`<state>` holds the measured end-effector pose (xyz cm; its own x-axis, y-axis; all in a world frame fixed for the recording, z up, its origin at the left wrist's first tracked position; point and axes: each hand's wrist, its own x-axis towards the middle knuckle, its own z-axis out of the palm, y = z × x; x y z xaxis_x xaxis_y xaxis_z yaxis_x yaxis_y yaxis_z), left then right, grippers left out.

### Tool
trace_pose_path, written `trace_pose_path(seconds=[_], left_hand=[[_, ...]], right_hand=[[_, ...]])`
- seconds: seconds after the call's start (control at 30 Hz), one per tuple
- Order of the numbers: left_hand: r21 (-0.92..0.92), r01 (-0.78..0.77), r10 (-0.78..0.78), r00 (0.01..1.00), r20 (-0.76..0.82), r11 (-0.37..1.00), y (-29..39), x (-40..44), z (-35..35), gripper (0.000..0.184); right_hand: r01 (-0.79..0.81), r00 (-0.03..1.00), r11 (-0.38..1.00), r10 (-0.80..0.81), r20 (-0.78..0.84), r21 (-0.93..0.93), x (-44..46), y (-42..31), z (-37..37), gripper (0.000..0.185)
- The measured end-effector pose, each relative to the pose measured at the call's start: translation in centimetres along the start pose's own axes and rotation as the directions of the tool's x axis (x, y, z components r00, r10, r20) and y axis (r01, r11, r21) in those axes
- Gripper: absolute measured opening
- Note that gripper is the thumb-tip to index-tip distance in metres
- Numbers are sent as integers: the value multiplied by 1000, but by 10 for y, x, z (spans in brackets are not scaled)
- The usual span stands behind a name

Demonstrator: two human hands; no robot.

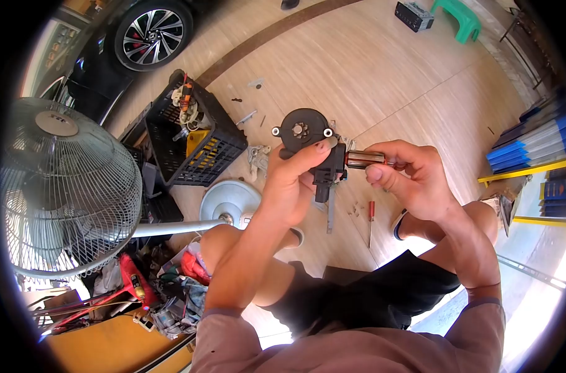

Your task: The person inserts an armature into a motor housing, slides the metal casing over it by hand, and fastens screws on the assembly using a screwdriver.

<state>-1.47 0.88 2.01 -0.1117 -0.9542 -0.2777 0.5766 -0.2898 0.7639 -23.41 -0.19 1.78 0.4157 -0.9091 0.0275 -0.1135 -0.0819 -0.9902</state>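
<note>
A black motor unit with a round housing, a small toothed gear and metal-ringed mounting holes is held up above the floor. My left hand grips it from the left and below, thumb across its front. On its right side sits a shiny metal cylinder. My right hand pinches the outer end of this cylinder between thumb and fingers. Below and behind the unit, metal parts lie on the floor, partly hidden by it. A red-handled screwdriver lies on the floor near several tiny pieces.
At the left stand a large fan with a round base and a black crate of tools. A car wheel is at the upper left. A green stool stands at the upper right, beside a shelf of blue packages.
</note>
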Motion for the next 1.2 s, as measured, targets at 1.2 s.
trace_pose_path(seconds=[1.2], left_hand=[[-47, -3, 1, 999, -39, 999, -1, 2, -5, 20]], right_hand=[[13, 1000, 999, -13, -17, 32, 3, 6, 1, 32]])
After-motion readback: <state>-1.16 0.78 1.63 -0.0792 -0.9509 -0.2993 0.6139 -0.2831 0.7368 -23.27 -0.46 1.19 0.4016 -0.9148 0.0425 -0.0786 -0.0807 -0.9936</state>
